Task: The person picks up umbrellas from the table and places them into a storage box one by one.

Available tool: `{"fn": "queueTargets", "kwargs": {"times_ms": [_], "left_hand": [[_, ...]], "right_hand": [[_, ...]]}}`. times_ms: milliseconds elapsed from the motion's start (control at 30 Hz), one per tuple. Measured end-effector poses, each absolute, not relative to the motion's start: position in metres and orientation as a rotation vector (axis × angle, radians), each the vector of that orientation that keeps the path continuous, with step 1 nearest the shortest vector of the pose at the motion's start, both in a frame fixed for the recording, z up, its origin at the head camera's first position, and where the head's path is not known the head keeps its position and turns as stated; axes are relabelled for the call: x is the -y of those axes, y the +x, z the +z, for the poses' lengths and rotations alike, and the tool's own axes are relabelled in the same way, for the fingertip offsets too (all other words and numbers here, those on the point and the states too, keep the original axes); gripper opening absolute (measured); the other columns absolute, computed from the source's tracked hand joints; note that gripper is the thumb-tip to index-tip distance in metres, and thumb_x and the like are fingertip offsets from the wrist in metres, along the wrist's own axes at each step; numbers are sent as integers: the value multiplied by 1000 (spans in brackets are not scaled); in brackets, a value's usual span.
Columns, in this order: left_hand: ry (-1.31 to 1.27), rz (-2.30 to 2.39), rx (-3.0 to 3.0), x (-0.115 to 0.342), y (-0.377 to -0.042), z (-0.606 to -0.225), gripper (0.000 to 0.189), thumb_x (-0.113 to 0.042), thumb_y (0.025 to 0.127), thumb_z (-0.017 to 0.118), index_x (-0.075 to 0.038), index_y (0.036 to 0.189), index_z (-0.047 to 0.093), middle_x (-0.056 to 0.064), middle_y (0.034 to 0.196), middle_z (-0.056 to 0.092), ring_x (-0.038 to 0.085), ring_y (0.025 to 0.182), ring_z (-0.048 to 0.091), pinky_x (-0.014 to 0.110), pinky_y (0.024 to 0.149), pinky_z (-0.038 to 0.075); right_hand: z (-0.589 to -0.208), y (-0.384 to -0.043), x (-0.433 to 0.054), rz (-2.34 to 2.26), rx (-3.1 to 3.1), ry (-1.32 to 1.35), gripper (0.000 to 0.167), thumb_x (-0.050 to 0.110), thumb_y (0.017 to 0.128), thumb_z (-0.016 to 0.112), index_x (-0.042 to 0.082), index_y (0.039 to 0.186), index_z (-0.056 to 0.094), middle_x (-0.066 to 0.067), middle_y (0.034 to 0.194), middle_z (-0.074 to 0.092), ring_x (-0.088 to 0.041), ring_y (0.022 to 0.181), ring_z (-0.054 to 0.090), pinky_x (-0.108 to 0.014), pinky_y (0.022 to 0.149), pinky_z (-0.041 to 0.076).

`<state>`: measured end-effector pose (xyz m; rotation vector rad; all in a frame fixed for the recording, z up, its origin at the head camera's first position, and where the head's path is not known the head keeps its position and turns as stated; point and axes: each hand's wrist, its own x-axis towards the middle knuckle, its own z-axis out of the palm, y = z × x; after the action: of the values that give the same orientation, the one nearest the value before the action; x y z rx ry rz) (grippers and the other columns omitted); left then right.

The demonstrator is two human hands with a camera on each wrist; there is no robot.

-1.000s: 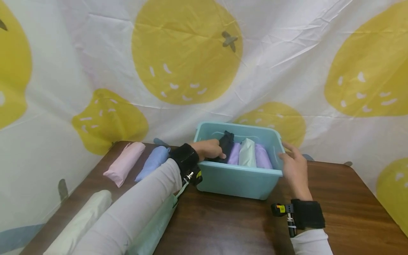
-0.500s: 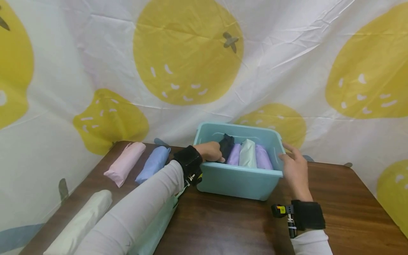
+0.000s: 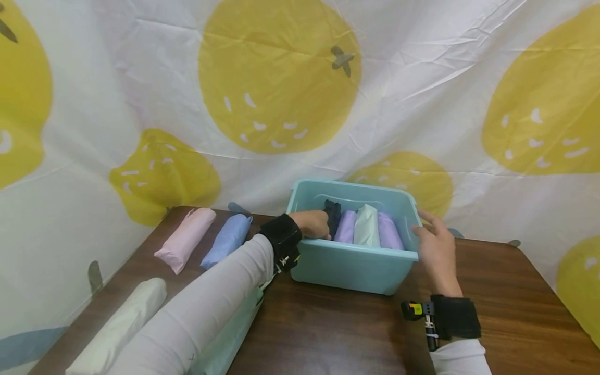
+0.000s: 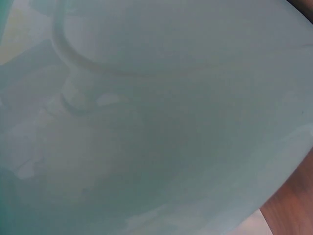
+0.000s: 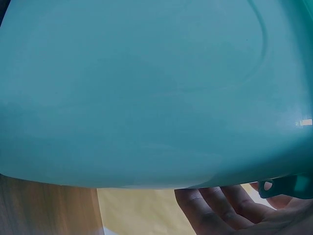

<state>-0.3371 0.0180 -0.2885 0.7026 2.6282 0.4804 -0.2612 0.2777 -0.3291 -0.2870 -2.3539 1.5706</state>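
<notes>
A light teal plastic bin (image 3: 347, 271) stands on the table near the back cloth. My left hand (image 3: 313, 225) reaches over its left end and grips a black rolled fabric bundle (image 3: 333, 216) low inside; the fingertips are hidden. To the right of that bundle lie a purple roll (image 3: 346, 226), a pale green roll (image 3: 366, 226) and another purple roll (image 3: 389, 232). My right hand (image 3: 436, 250) holds the bin's right end, thumb at the rim and fingers behind it. In the right wrist view, its fingers (image 5: 215, 208) show beyond the teal wall (image 5: 146, 98). Teal wall (image 4: 171, 137) fills the left wrist view.
Left of the bin lie a pink roll (image 3: 186, 239) and a blue roll (image 3: 227, 241). Nearer are a long whitish roll (image 3: 124, 323) and a pale green item (image 3: 234, 328), partly under the left sleeve. A fruit-printed cloth (image 3: 398, 94) hangs behind the brown table (image 3: 337, 333).
The black bundle has gone lower and stands more upright at the bin's left end, with my left hand following it down. My right hand keeps its hold on the bin.
</notes>
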Motion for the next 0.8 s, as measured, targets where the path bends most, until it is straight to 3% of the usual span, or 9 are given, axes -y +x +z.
{"fn": "queueTargets", "kwargs": {"times_ms": [167,233,300,367,500,667,800], "left_hand": [[656,552,-2619,-19,-338,-288,51,-13,110,54,11,153,45,22,154,52,29,119,52,40,105,43],[620,607,-2623,-20,-339,-290,47,-13,109,56,11,149,51,21,148,56,29,116,54,39,102,45],[613,635,-2647,-20,-339,-293,36,-14,108,58,9,136,60,18,131,62,27,107,55,37,94,46],[626,657,-2677,-20,-339,-295,21,-13,108,58,6,112,65,14,106,61,26,93,55,34,82,45],[694,672,-2747,-18,-336,-295,26,-10,107,54,-4,81,53,9,86,50,23,79,52,31,73,40],[706,728,-2784,-11,-330,-285,31,-10,107,52,-8,77,46,7,84,47,22,77,50,31,73,40],[710,745,-2789,-5,-326,-277,23,-13,109,52,2,94,58,13,97,55,25,86,54,33,82,43]], "right_hand": [[-328,-262,-279,1566,2353,-292,55,22,112,43,13,166,38,-28,158,45,-45,139,47,-60,108,40],[-328,-262,-280,1564,2361,-289,55,23,113,42,13,166,37,-29,158,44,-47,140,46,-62,108,40],[-330,-261,-279,1565,2368,-291,55,23,113,41,13,167,36,-28,159,43,-47,141,45,-63,109,39],[-331,-261,-279,1570,2368,-293,55,23,113,41,13,166,36,-29,159,44,-47,141,45,-63,109,38],[-333,-260,-278,1582,2354,-299,54,23,113,42,13,166,37,-28,157,46,-46,140,46,-63,109,39],[-333,-262,-280,1569,2361,-294,54,23,113,42,13,166,37,-28,157,46,-45,140,46,-63,109,39],[-332,-264,-282,1559,2361,-287,55,23,112,42,13,166,37,-28,158,45,-46,140,46,-63,110,38]]}}
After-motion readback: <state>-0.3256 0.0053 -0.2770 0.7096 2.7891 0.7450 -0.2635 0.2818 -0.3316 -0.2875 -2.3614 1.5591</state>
